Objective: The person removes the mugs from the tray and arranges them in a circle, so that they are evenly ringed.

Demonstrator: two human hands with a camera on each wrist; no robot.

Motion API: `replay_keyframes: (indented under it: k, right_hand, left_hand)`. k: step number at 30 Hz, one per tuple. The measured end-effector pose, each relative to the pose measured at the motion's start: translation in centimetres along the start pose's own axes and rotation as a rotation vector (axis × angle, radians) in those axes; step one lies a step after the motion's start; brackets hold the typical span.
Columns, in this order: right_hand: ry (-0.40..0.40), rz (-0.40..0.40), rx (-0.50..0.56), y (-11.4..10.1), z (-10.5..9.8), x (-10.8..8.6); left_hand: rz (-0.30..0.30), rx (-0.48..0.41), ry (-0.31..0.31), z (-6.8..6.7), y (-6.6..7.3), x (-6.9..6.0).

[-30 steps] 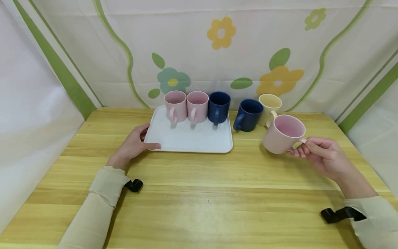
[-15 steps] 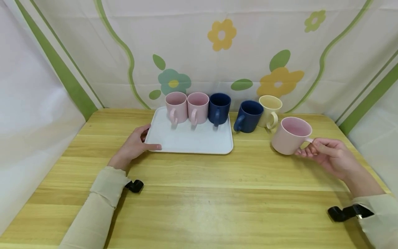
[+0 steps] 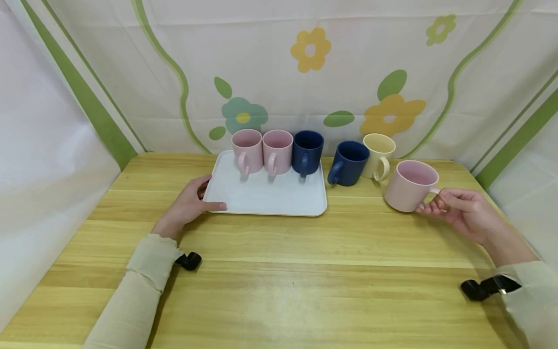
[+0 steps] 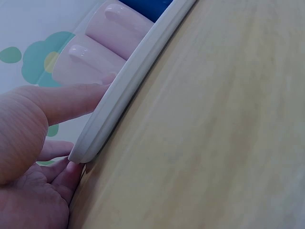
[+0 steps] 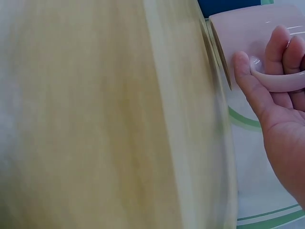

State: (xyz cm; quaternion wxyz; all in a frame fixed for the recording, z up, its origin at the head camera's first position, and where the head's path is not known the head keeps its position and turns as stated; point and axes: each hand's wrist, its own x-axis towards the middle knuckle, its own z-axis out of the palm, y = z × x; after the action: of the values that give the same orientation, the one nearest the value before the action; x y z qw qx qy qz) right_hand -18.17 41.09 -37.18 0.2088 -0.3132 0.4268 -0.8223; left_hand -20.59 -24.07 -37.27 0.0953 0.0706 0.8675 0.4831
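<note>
My left hand [image 3: 186,202] grips the left side of a white tray [image 3: 261,196], its thumb over the front left corner. In the left wrist view the fingers reach to the underside of the tray [image 4: 128,86]. Two pink mugs [image 3: 247,149] [image 3: 279,150] and a dark blue mug [image 3: 307,151] stand in a row along the tray's back, handles forward. Over at the right, my right hand [image 3: 464,211] holds another pink mug [image 3: 407,189] by its handle. That mug leans slightly; whether its base touches the table, I cannot tell.
A second dark blue mug [image 3: 350,162] stands on the wooden table [image 3: 283,281], right of the tray. Close behind it is a cream mug [image 3: 378,156]. A flower-printed white cloth [image 3: 270,63] hangs behind the table, with white cloth at both sides.
My right hand has moved right with the pink mug, away from the cream mug, and the mug has become more upright. The left hand and tray look unmoved.
</note>
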Motion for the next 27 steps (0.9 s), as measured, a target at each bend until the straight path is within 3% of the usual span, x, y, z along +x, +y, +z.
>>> replay_keyframes:
  k: [11,16,23,27]
  right_hand:
    - [0.013,0.024,-0.055,-0.3,-1.0,0.1]
    - [0.026,0.039,-0.017,-0.6,-1.4,0.2]
    - [0.172,0.029,0.053,-1.2,-1.6,0.4]
    - [0.259,0.031,0.04,-1.4,-1.9,0.4]
  left_hand:
    - [0.016,-0.002,0.0,0.0,0.1,0.1]
    - [0.005,-0.005,-0.001,0.0,0.2,0.0]
    - [0.003,-0.016,-0.002,0.0,0.0,0.0]
    - [-0.001,-0.023,0.002,0.1,0.0,0.0]
